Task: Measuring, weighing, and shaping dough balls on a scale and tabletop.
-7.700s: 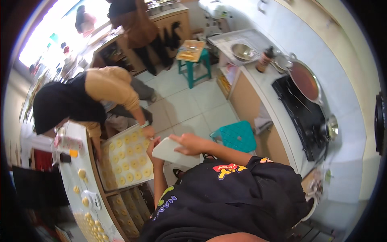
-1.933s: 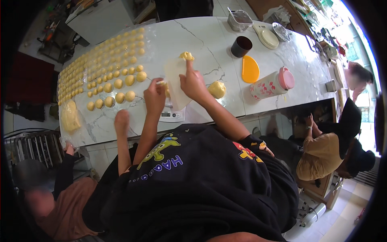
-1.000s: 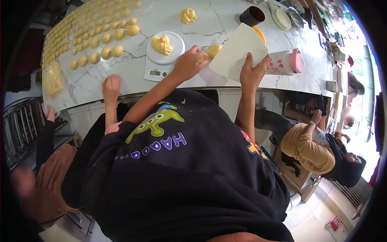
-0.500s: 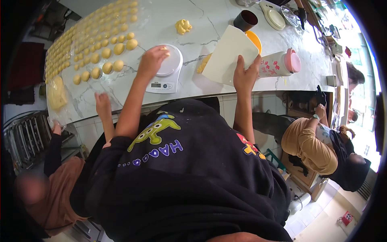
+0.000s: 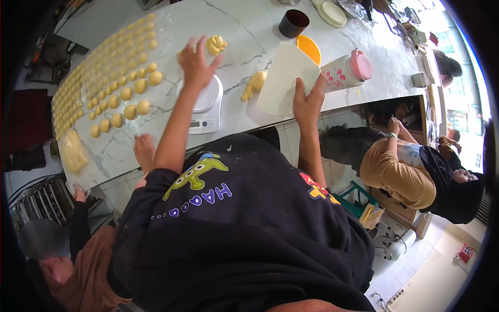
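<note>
My left hand [image 5: 197, 66] reaches over the far edge of a white digital kitchen scale [image 5: 212, 122], its fingers spread. A small yellow bit shows beside those fingers; whether they touch it I cannot tell. Just beyond, to the right, lies a knobbly lump of yellow dough [image 5: 215, 45]. Thumb and fingers of my right hand [image 5: 307, 103] grip the near right edge of a cream-coloured flat dough scraper [image 5: 285, 75], held tilted above the table. A larger piece of yellow dough [image 5: 253, 86] pokes out at the scraper's left, partly hidden by it.
Rows of dough balls [image 5: 130, 110] cover the table's left, some under clear plastic, beside bagged dough [image 5: 74, 150]. Right stand a dark cup [image 5: 294, 24], yellow bowl [image 5: 310, 49] and pink-lidded bottle [image 5: 340, 74]. Another person's hand [image 5: 144, 151] is near my left forearm. People sit on both sides.
My left hand has gone from over the scale's plate to its far edge, and its pinched fingers have spread. My right hand keeps the scraper. The whole view has shifted.
</note>
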Action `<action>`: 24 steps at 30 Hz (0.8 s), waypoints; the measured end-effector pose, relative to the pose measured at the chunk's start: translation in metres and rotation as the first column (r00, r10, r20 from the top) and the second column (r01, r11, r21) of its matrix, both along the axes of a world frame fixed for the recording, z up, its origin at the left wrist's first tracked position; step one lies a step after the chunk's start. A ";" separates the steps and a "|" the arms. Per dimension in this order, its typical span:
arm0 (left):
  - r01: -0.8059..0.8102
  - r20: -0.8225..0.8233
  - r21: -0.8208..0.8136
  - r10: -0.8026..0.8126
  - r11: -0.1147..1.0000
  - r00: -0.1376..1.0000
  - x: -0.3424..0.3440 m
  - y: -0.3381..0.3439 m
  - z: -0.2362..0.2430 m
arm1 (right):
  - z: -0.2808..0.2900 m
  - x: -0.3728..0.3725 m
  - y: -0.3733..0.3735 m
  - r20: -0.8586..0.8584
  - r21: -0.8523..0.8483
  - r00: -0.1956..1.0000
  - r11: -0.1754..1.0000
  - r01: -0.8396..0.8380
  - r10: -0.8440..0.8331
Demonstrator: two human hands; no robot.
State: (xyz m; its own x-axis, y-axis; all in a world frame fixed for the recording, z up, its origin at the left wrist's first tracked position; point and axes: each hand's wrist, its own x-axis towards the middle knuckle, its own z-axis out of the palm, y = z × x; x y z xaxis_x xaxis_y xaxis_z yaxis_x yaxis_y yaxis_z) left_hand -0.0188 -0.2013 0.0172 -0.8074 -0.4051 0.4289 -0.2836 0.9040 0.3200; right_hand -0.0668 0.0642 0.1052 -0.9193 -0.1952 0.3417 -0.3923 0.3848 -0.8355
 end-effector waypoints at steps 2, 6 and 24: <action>0.256 -0.071 0.387 -0.248 0.886 0.966 0.008 0.035 0.009 | -0.006 -0.004 0.003 -0.020 0.114 1.000 0.993 -0.010 0.012; 0.271 0.117 0.523 -0.383 0.808 0.916 0.026 0.089 -0.004 | -0.013 -0.007 0.000 -0.004 0.338 0.999 0.940 -0.050 0.054; 0.361 -0.124 0.625 -0.369 0.692 0.921 0.007 0.096 -0.029 | -0.029 0.014 -0.050 0.188 0.709 0.964 0.654 -0.264 0.186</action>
State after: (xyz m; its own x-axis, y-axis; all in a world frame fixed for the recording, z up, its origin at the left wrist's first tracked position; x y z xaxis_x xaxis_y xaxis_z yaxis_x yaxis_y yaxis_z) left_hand -0.0122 -0.1048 -0.0123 -0.9524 -0.2481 0.1769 0.0188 0.5315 0.8469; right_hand -0.0525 0.0147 0.0764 -0.8319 -0.5493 -0.0788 -0.4877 0.7914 -0.3686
